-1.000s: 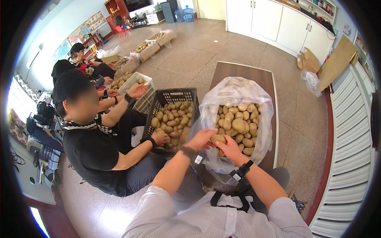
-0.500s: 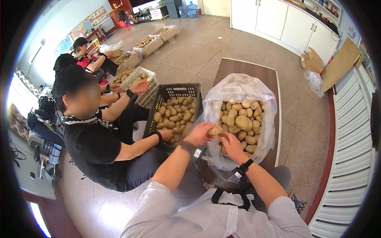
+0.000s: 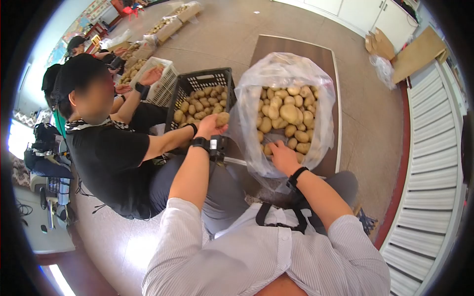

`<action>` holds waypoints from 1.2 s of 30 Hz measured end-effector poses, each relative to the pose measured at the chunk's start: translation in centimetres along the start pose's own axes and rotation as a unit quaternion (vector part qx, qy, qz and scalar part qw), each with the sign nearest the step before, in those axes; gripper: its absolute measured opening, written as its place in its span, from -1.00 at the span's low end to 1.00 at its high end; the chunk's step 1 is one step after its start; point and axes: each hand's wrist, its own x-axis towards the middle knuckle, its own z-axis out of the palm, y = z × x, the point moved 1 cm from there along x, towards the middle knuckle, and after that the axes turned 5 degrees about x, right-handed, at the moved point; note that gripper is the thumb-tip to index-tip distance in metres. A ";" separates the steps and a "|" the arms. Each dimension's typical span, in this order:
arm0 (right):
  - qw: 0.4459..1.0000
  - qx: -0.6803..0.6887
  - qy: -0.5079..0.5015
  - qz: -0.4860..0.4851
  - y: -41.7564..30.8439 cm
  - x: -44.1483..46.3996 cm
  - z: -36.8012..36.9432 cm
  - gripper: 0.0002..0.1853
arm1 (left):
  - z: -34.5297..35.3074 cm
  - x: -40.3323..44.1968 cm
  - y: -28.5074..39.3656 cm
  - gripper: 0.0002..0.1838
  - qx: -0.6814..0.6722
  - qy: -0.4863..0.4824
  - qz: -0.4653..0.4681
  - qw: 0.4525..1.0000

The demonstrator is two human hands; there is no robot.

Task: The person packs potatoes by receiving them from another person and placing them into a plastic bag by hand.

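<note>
My left hand (image 3: pixel 210 127) is closed around a potato (image 3: pixel 222 119), held in the gap between the black crate (image 3: pixel 202 79) and the clear plastic bag (image 3: pixel 242 128). My right hand (image 3: pixel 285 157) reaches into the near side of the bag, its fingers closed on a small potato (image 3: pixel 268 149). Many other potatoes (image 3: pixel 290 114) fill the bag, with a larger one near the middle. More potatoes (image 3: pixel 200 104) lie in the black crate.
The bag stands on a brown board (image 3: pixel 323 52) with a pale edge. At my left sits a co-worker in black (image 3: pixel 111 158), an arm reaching toward the crate. Beyond are a white crate (image 3: pixel 165 84) and more potato boxes. A white radiator (image 3: pixel 424 163) lines the right side.
My left hand has moved left with its potato, away from the bag's opening. My right hand has left that potato and gone down into the bag. The view has tilted downward.
</note>
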 end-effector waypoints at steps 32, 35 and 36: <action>0.986 -0.127 0.032 -0.100 -0.5 1.0 2.6 -0.91 | -3.4 0.9 -0.1 -0.75 0.841 0.102 0.207 0.489; 0.983 -0.147 0.030 -0.102 -0.5 0.6 2.4 -0.89 | -9.7 11.3 -3.9 -0.77 0.707 0.047 0.189 0.680; 0.985 -0.147 0.009 -0.087 -0.7 0.5 2.3 -0.86 | -12.1 15.5 -6.1 -0.82 0.692 0.050 0.274 0.666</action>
